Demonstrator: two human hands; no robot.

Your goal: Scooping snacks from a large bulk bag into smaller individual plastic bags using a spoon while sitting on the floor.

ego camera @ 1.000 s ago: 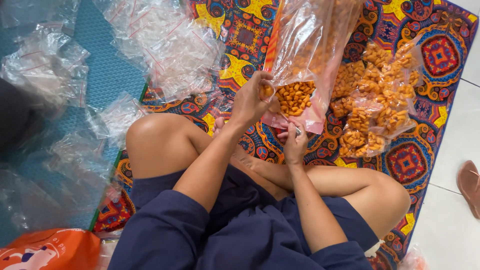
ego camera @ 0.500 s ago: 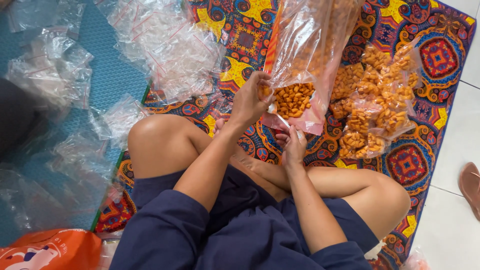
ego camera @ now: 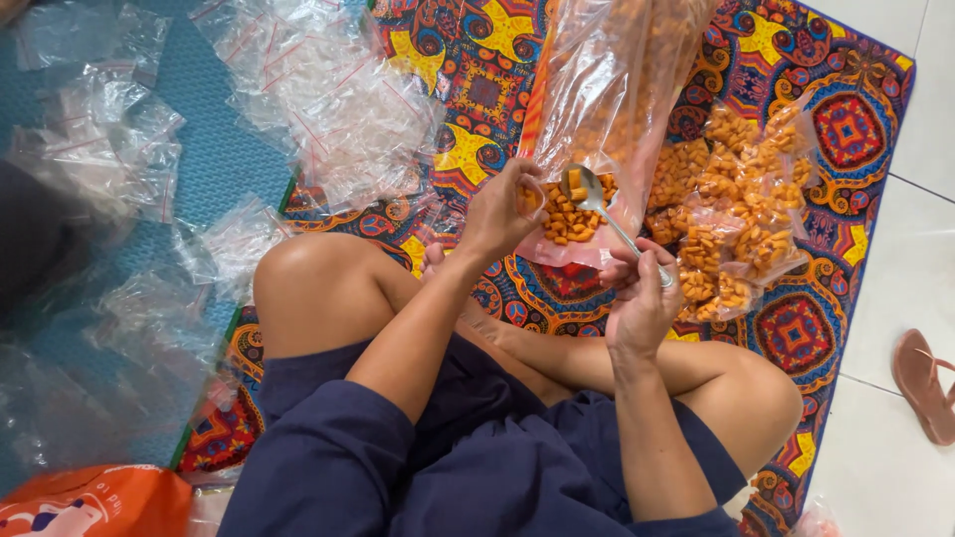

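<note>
A: On the patterned mat point(ego camera: 796, 328), what does each hand hold?

B: The right hand point(ego camera: 642, 298) has its fingers closed around the handle of a metal spoon point(ego camera: 597, 204). The left hand point(ego camera: 502, 214) pinches the edge of a small clear bag point(ego camera: 572, 214) that has orange snack pieces inside, and keeps its mouth open.

A: Which way does the spoon point?

B: Its long axis goes diagonally, from the handle end low at the right hand up and to the left. The bowl is at the mouth of the small bag and carries a few orange pieces.

A: Where is the small bag?

B: It is in front of the crossed legs, just over the mat, and it touches the lower part of a tall clear bag point(ego camera: 607, 89) of the same snack, which stands behind it.

A: Is there room around the hands?

B: To the right it is tight: a pile of filled small bags point(ego camera: 746, 209) lies just beside the right hand. To the left, empty clear bags point(ego camera: 328, 99) are spread over the mat and over a blue mat point(ego camera: 219, 149) next to it. The knees close the near side.

A: And the floor?

B: White tiles point(ego camera: 910, 268) begin at the right edge of the patterned mat, and a brown sandal point(ego camera: 925, 383) lies there. An orange plastic bag point(ego camera: 90, 502) is at the lower left corner
</note>
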